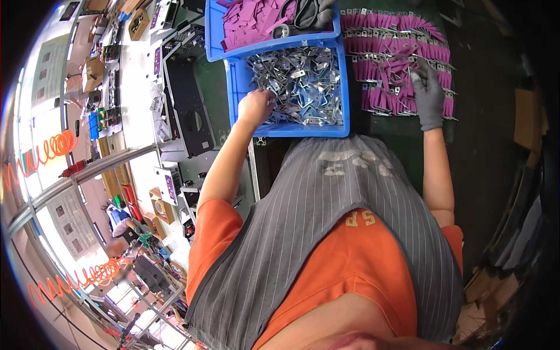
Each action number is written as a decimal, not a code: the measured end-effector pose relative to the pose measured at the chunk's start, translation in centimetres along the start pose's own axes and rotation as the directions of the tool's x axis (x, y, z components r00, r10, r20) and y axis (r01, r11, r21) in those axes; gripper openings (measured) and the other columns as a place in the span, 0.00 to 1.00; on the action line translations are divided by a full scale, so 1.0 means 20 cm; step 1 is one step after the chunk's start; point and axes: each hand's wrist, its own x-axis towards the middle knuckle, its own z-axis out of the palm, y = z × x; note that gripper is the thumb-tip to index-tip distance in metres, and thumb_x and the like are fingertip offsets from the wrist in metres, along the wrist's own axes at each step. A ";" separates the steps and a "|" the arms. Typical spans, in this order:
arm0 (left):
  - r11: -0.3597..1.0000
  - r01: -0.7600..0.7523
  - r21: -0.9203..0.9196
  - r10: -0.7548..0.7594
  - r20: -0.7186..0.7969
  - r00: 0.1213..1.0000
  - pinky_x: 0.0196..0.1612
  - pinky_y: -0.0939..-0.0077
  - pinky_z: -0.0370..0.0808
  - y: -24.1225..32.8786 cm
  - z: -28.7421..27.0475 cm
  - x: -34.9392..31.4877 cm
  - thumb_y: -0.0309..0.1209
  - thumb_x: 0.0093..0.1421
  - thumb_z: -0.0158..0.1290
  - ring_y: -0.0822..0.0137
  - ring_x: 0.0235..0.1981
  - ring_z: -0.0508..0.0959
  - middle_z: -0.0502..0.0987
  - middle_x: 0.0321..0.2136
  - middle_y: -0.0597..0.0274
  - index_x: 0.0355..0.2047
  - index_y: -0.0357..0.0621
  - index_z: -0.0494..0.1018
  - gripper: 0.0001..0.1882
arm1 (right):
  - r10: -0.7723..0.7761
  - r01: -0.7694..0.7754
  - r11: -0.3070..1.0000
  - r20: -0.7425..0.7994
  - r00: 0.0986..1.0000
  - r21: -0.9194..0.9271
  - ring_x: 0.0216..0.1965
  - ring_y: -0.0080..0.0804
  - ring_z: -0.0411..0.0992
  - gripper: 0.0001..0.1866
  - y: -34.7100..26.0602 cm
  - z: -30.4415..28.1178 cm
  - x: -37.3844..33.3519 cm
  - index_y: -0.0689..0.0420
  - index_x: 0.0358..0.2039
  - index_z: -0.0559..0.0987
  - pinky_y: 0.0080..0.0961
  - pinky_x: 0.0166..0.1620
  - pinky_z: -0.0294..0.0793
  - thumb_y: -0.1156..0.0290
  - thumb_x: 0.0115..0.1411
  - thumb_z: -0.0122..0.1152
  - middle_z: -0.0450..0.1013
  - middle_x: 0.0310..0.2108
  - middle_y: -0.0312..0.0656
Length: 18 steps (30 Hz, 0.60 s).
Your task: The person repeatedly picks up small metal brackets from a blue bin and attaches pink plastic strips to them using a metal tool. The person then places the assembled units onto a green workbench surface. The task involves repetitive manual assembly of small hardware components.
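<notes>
My bare left hand [255, 108] reaches over the left wall of a blue bin [345, 99], its fingers curled at a heap of small bent metal brackets [303, 81]. What those fingers grip, if anything, is hidden. At the right, my right hand [429, 96] wears a grey glove and hovers over rows of brackets with pink-purple pieces [385, 73] on them. Its fingers are drawn together near the right end of the rows; I cannot make out what is between them. Several of these pink brackets lie loosely across the middle rows.
A second blue bin [214, 35] sits beyond the first, holding pink-purple pieces [251, 23], a dark glove [318, 14] and scissors [282, 30]. Black metal housings [186, 99] stand on the left. Orange coiled hoses [55, 146] hang farther left, and cardboard [528, 119] lies at the right.
</notes>
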 end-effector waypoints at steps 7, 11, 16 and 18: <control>0.973 -0.145 0.178 0.135 0.066 0.989 0.40 0.62 0.75 0.17 0.14 0.14 0.40 0.50 0.59 0.56 0.40 0.78 0.76 0.36 0.59 0.40 0.52 0.75 0.17 | -0.105 0.081 0.992 0.289 0.951 0.095 0.33 0.20 0.72 0.17 -0.12 0.23 -0.12 0.54 0.50 0.74 0.18 0.36 0.73 0.72 0.59 0.59 0.75 0.34 0.35; 0.928 -0.184 0.325 0.143 0.146 0.979 0.38 0.62 0.76 0.10 0.26 0.20 0.40 0.51 0.57 0.56 0.38 0.79 0.76 0.35 0.58 0.39 0.51 0.74 0.15 | -0.043 -0.031 0.989 0.488 0.872 0.142 0.32 0.21 0.72 0.16 -0.24 0.35 -0.22 0.56 0.47 0.75 0.18 0.36 0.72 0.73 0.57 0.59 0.74 0.31 0.35; 0.934 -0.291 0.207 0.283 0.067 0.957 0.35 0.64 0.77 0.13 0.09 0.15 0.37 0.55 0.53 0.57 0.34 0.80 0.78 0.30 0.59 0.31 0.47 0.76 0.09 | -0.090 0.011 0.989 0.545 0.834 0.147 0.32 0.23 0.72 0.16 -0.30 0.37 -0.26 0.56 0.47 0.75 0.20 0.37 0.73 0.73 0.57 0.59 0.74 0.32 0.38; 0.953 -0.298 0.048 0.299 -0.026 0.954 0.34 0.65 0.77 0.20 -0.04 0.08 0.36 0.55 0.53 0.58 0.32 0.80 0.78 0.28 0.59 0.30 0.46 0.77 0.08 | -0.111 0.019 0.985 0.551 0.827 0.171 0.33 0.24 0.73 0.16 -0.37 0.36 -0.26 0.56 0.47 0.75 0.21 0.39 0.73 0.73 0.57 0.59 0.74 0.34 0.39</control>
